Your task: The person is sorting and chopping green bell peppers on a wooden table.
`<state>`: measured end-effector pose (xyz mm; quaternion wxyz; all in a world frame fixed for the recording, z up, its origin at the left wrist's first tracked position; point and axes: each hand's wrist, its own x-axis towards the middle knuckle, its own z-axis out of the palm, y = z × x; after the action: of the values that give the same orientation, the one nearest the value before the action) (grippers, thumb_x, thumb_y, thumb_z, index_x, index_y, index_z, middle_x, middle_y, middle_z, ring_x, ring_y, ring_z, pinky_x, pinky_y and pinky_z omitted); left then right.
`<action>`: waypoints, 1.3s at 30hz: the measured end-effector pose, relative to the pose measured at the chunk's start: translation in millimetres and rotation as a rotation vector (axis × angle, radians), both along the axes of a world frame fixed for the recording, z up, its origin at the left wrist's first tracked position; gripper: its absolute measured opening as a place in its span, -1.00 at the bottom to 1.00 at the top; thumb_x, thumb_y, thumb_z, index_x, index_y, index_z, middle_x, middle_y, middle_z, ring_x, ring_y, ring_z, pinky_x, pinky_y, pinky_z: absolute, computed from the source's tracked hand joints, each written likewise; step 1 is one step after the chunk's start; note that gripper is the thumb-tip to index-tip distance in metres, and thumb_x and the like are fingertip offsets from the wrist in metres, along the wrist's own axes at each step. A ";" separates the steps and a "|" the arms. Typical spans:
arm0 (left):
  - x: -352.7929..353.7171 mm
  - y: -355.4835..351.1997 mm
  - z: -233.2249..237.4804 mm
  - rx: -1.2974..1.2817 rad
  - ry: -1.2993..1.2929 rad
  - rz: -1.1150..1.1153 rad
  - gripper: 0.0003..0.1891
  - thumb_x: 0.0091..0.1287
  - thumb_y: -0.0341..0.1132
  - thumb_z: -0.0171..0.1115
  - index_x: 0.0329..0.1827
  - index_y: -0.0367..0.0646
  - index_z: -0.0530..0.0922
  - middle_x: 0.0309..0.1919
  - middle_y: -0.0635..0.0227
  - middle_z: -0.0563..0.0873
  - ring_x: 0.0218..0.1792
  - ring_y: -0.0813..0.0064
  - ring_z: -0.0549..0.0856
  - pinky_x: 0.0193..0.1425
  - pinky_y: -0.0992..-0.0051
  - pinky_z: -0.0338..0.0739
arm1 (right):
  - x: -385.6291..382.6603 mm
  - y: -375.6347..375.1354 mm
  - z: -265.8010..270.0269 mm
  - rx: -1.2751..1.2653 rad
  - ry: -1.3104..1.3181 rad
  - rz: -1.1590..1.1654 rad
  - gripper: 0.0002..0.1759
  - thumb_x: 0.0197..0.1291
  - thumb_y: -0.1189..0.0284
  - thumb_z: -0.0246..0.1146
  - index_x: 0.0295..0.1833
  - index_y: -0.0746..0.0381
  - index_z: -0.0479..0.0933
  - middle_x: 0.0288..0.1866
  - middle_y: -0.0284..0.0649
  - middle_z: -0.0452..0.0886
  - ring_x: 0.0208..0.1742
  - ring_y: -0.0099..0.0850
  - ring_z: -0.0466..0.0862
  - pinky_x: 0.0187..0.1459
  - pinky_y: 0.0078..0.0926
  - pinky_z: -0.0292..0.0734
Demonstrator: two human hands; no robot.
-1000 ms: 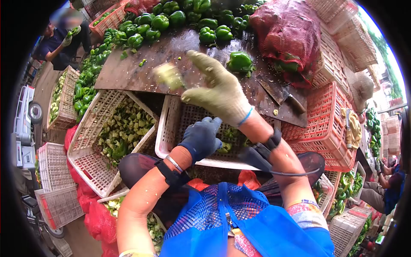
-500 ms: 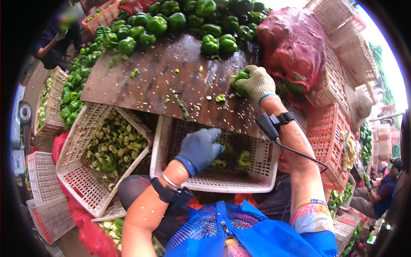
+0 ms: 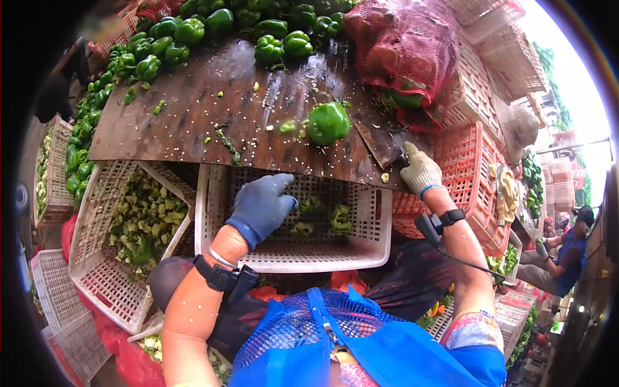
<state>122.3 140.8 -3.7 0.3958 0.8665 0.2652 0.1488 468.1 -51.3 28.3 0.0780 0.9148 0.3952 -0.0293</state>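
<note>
A green bell pepper (image 3: 329,123) stands alone on the wet wooden board (image 3: 193,122), near its front edge. To its right lies a broad-bladed knife (image 3: 374,140), flat on the board. My right hand (image 3: 422,170), in a pale knit glove, is closed around the handle end of this knife at the board's right edge. My left hand (image 3: 261,205), in a blue glove, hovers over the white crate (image 3: 309,260) with thumb and fingers apart and nothing in them. A few cut green pepper pieces (image 3: 341,219) lie inside that crate.
Green peppers (image 3: 219,22) are heaped along the board's back and left. A red mesh sack (image 3: 403,51) sits at the back right, beside an orange crate (image 3: 474,174). Pepper cores fill part of the left crate (image 3: 103,258). A person (image 3: 567,251) sits at far right.
My right hand has let go of the green pepper, leaving it on the board, and moved right and down to the knife. My left hand stays over the crate. The view has shifted.
</note>
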 end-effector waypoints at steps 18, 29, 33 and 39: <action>1.1 -2.9 6.6 0.067 0.085 -0.066 -0.56 0.22 -0.24 0.38 0.17 -0.16 0.70 -0.06 0.03 0.78 -0.03 -0.02 0.76 0.10 0.10 0.65 | -126.4 52.2 106.7 1.118 1.299 -0.232 -0.22 0.21 0.54 0.23 0.59 0.22 0.27 -0.10 -0.17 0.65 -0.43 -0.45 0.67 -0.49 -0.48 0.65; -14.3 -1.0 30.4 0.049 0.151 -0.045 -0.56 0.22 -0.23 0.40 0.18 -0.12 0.66 -0.09 0.02 0.77 -0.07 -0.07 0.76 0.02 0.05 0.66 | -139.3 111.3 68.8 0.899 1.207 -0.312 -0.39 0.21 0.63 0.28 0.42 0.24 0.50 -0.37 -0.37 0.58 -0.55 -0.57 0.56 -0.57 -0.56 0.51; -20.2 0.5 28.7 0.030 0.111 -0.040 -0.57 0.20 -0.28 0.42 0.15 -0.14 0.66 -0.07 0.05 0.77 -0.05 -0.04 0.76 0.04 0.06 0.65 | -111.5 179.6 111.3 0.980 1.033 -0.028 -0.40 0.25 0.61 0.23 0.45 0.27 0.48 -0.33 -0.36 0.60 -0.55 -0.63 0.55 -0.58 -0.63 0.47; -19.1 13.7 19.6 0.034 0.124 -0.029 -0.61 0.20 -0.29 0.39 0.11 -0.14 0.64 -0.20 0.08 0.74 -0.16 -0.04 0.75 -0.07 0.02 0.62 | 10.6 292.3 6.1 0.596 0.902 0.478 -0.75 0.21 0.55 0.30 0.02 0.24 0.60 -0.42 -0.33 0.60 -0.51 -0.46 0.62 -0.52 -0.46 0.55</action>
<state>103.3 154.6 15.9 0.3659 0.8845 0.2740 0.0933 478.7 241.0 34.5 -0.3535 0.6801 0.5757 -0.2847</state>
